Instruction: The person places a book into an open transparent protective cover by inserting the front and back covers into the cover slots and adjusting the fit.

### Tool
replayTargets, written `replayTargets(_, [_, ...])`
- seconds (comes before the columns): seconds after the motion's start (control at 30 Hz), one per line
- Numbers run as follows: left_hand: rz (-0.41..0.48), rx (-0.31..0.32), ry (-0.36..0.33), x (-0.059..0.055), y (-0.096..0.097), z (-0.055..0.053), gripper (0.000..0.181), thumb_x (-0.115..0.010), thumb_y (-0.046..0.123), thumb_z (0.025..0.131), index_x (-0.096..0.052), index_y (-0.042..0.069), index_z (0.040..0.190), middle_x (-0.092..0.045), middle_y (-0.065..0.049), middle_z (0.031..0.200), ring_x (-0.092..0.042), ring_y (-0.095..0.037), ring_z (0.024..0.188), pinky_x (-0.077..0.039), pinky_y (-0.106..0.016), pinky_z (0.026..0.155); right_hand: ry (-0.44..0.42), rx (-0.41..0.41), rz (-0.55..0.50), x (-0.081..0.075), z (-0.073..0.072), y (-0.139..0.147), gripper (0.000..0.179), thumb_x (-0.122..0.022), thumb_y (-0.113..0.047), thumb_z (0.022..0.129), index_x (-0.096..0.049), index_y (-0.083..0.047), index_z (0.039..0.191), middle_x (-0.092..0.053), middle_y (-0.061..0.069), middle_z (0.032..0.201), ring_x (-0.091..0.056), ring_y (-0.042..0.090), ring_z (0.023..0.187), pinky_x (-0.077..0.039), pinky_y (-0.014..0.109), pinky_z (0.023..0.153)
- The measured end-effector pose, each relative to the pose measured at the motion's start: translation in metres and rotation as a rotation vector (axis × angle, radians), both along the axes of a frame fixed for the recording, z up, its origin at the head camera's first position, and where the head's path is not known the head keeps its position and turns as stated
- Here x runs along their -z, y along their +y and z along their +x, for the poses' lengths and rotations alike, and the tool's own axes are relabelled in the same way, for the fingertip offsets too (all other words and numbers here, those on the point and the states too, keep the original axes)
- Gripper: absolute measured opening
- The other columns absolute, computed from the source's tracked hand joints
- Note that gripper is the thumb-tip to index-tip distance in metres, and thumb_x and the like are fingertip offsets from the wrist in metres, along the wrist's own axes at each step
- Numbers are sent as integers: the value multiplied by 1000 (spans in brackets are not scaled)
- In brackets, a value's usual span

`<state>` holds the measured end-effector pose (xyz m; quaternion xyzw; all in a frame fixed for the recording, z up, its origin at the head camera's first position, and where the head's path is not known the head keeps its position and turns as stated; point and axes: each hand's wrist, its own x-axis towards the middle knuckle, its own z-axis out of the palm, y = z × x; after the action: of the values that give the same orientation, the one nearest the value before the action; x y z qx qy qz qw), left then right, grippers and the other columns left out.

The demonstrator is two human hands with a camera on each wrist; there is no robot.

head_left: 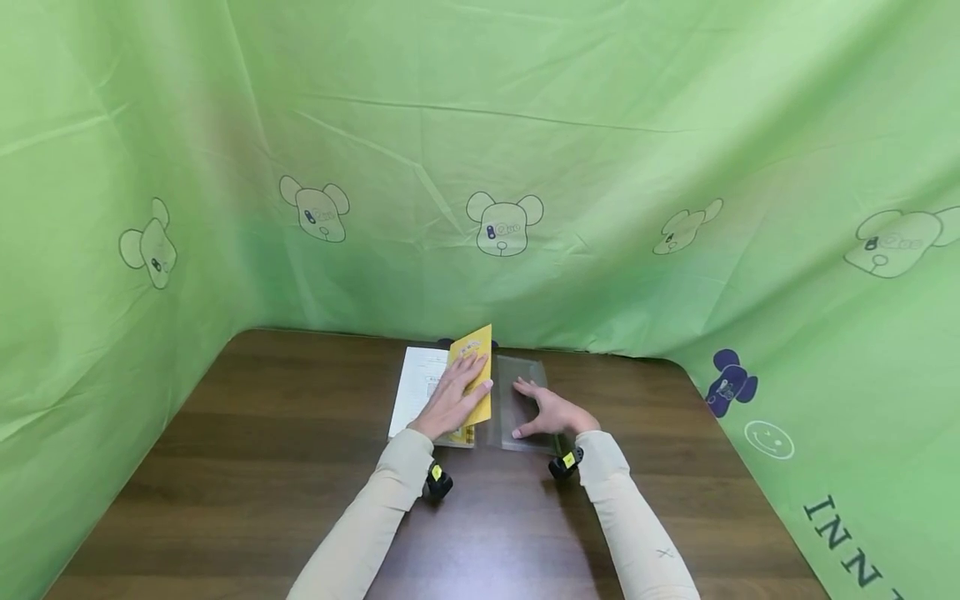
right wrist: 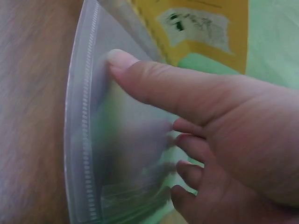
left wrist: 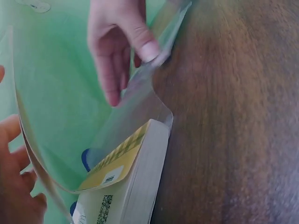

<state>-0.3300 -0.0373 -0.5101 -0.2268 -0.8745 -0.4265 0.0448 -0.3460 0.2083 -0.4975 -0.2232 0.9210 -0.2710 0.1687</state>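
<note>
A thick book (head_left: 417, 379) lies at the table's far middle, its printed page facing up. Its yellow cover (head_left: 482, 407) stands raised along the right side. My left hand (head_left: 452, 398) rests against this cover with extended fingers; in the left wrist view, the left hand (left wrist: 16, 172) shows beside the bent cover sheet. To the right of the book a clear plastic book cover (head_left: 517, 408) lies spread out. My right hand (head_left: 551, 411) is over it, thumb and fingers spread apart. Up close, the right thumb (right wrist: 159, 84) lies over the clear film (right wrist: 79, 140) near its ridged seam.
The brown wooden table (head_left: 247, 467) extends on both sides and in front of the book. A green printed cloth (head_left: 420, 167) hangs behind the table's far edge and along the sides. Each wrist wears a black camera (head_left: 437, 481).
</note>
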Motion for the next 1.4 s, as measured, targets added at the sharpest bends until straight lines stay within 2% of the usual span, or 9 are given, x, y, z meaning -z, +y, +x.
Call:
replayTargets(0.17, [-77, 32, 0, 3, 3, 2, 65, -39, 50, 105, -30, 18, 161, -20, -8, 169, -11, -34, 157, -11, -54, 127, -41, 20, 43, 5, 3, 4, 101, -88, -26, 80, -30, -2, 159, -18, 24, 167, -16, 44, 154, -23, 59, 123])
replayTargets(0.37, [-134, 47, 27, 4, 7, 1, 64, -37, 49, 105, -32, 16, 160, -21, -9, 169, -14, -36, 156, -13, -57, 126, -43, 18, 51, 4, 3, 6, 103, -88, -28, 80, -28, -4, 160, -16, 22, 168, -14, 43, 154, -22, 59, 123])
replayTargets(0.53, [-188, 49, 44, 2, 7, -3, 64, -41, 46, 104, -34, 16, 160, -23, -9, 168, -16, -38, 156, -15, -58, 125, -50, 20, 47, 3, 1, 7, 101, -87, -29, 81, -28, -6, 161, -15, 21, 168, -12, 43, 155, -21, 59, 123])
replayTargets(0.67, [-276, 56, 63, 2, 5, -4, 65, -47, 45, 100, -37, 16, 158, -25, -9, 168, -17, -39, 155, -16, -58, 125, -58, 28, 50, 4, 2, 8, 100, -86, -31, 83, -27, -9, 161, -13, 20, 169, -11, 43, 155, -21, 61, 123])
replayTargets(0.87, [-347, 61, 61, 2, 1, -5, 67, -51, 44, 98, -39, 16, 158, -28, -9, 167, -18, -39, 155, -16, -58, 125, -53, 34, 44, 6, 2, 9, 100, -85, -33, 84, -26, -10, 162, -13, 18, 169, -10, 44, 155, -18, 63, 123])
replayTargets(1.13, [-433, 38, 39, 4, 2, -4, 69, -54, 46, 96, -42, 16, 156, -34, -7, 165, -18, -36, 156, -10, -61, 125, -42, 16, 35, 8, 2, 12, 99, -85, -30, 83, -28, -8, 161, -15, 19, 169, -11, 46, 154, -19, 64, 122])
replayTargets(1.4, [-502, 17, 25, 6, 5, -5, 65, -54, 42, 94, -48, 15, 153, -34, -6, 165, -18, -34, 156, -9, -58, 126, -34, 2, 25, 8, 1, 14, 100, -86, -31, 83, -28, -8, 161, -16, 20, 169, -11, 45, 154, -19, 64, 122])
